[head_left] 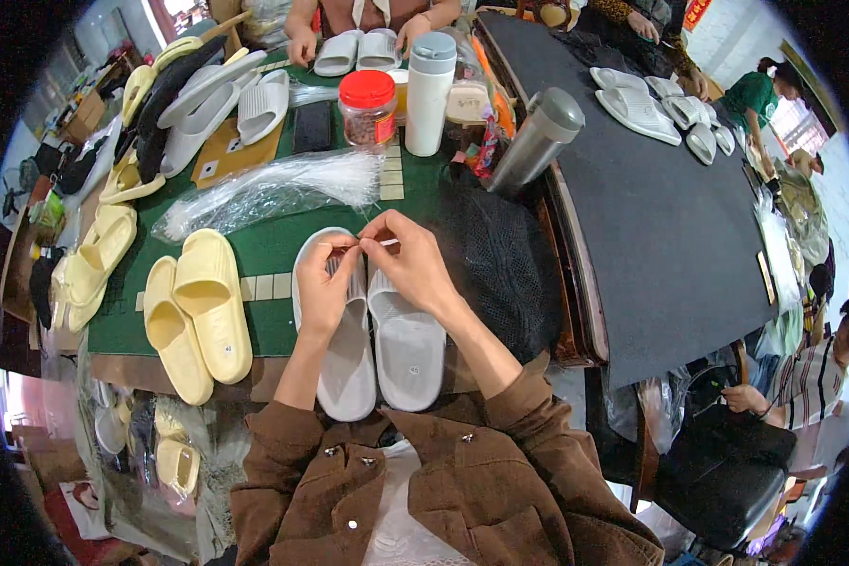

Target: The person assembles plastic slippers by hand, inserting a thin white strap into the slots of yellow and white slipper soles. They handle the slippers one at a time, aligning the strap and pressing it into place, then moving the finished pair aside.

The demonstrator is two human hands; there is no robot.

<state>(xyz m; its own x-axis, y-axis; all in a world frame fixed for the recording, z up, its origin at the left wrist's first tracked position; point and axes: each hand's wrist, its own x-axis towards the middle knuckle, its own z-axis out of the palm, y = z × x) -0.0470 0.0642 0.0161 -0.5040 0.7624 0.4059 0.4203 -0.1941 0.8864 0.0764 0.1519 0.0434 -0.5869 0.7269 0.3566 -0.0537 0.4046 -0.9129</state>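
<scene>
A pair of grey slippers lies side by side at the table's near edge, toes pointing away from me. Above their toe straps, my left hand and my right hand meet fingertip to fingertip. Both pinch a thin white plastic tie, mostly hidden by the fingers. Just beyond lies a clear bag of similar white ties. To the left rests a pair of pale yellow slippers on the green mat.
Farther back stand a red-lidded jar, a white bottle and a steel flask. Black netting lies right of my hands. More slippers pile up at left. Across the table, a person's hands touch grey slippers.
</scene>
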